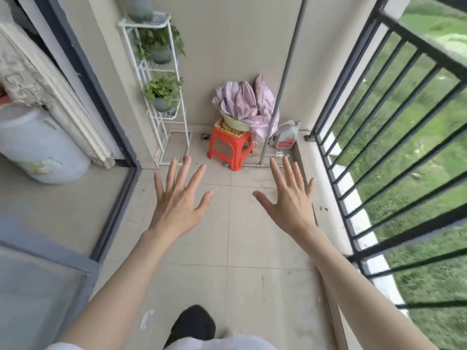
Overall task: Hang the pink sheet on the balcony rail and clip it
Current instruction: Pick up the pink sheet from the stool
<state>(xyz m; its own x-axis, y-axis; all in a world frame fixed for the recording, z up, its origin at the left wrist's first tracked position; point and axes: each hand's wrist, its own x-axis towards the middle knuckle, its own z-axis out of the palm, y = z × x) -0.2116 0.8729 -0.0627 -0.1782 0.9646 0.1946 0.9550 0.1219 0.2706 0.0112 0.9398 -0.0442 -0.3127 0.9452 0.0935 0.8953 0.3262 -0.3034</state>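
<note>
Floor [252, 238]: pale tiles, faintly stained.
Left hand [177, 198]: outstretched, fingers spread wide, empty.
Right hand [288, 200]: likewise splayed, empty.
Balcony rail [394, 117]: dark bars on the right, grass beyond.
Red stool [228, 145]: far corner, against the wall.
Basin [236, 122]: atop the stool.
Pink sheet [247, 104]: bundled in the basin, possibly damp.
Plant rack [161, 97]: white, left of the stool.

Sheet [249, 104] in a basin [233, 121] on a stool [231, 147] beyond both hands [177, 200], rail [394, 127] right of them.
</note>
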